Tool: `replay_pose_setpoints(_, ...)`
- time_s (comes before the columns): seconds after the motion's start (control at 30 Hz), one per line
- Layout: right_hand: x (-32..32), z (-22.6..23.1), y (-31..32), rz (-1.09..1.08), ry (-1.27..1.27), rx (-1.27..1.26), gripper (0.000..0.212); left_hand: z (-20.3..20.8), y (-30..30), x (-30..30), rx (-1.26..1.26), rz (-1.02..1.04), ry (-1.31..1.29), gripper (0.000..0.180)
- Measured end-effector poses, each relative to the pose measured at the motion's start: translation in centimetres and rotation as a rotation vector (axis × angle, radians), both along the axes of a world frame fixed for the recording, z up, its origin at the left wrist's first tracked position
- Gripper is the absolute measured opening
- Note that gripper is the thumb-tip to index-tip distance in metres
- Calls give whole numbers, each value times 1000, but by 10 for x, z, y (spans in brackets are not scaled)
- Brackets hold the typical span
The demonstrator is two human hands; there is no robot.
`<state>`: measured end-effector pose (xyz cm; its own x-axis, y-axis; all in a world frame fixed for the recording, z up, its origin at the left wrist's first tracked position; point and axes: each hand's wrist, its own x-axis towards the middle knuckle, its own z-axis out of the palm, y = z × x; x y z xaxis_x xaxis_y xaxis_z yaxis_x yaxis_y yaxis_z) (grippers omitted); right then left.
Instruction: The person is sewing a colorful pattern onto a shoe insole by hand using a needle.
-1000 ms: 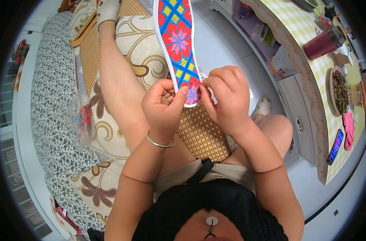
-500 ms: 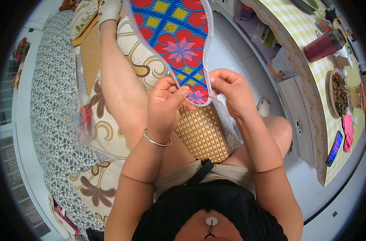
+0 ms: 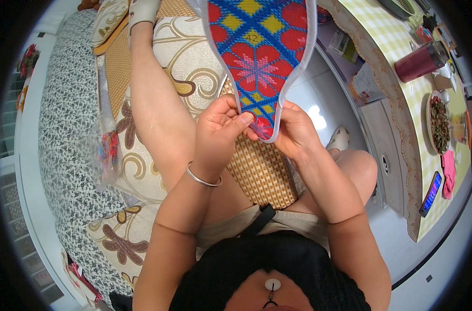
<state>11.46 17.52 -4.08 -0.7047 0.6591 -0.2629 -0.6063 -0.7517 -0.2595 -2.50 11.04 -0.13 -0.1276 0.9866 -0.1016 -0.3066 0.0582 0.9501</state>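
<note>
An embroidered insole is held up in front of me, red flowers and yellow diamonds on blue, with a pale edging. Its upper end runs out of the picture. My left hand is closed on the narrow lower end, thumb on the stitched face and the other fingers curled at the left edge and beneath. At the right edge, my right hand is closed against the insole, its fingertips partly hidden behind it. Whether a needle or thread is in the right hand cannot be seen.
A woven mat lies between my legs on the patterned seat cover. By my left leg is a clear bag of coloured thread. On the right, a checked tablecloth carries a maroon flask, a plate of food, a phone and a pink cloth.
The insole's upper part has swung to the right and turned to face me more squarely. My right hand has shifted from a pinch beside the edge to partly behind the insole.
</note>
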Motion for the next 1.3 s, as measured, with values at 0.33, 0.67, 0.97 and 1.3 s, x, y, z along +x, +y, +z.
replay_pose_setpoints(0.33,16,5,12,-7,414,-19,7,-5,1,-4,-28,-86,-440,19)
replay_pose_setpoints(0.67,22,49,-13,-530,-764,1113,8,0,5,2,-171,-346,-943,28)
replay_pose_setpoints(0.97,17,42,-13,-778,-849,1537,11,0,2,7,-197,-249,-1010,28)
replay_pose_setpoints(1.3,13,41,-13,-783,-858,1543,12,1,1,6,-181,-250,-995,28)
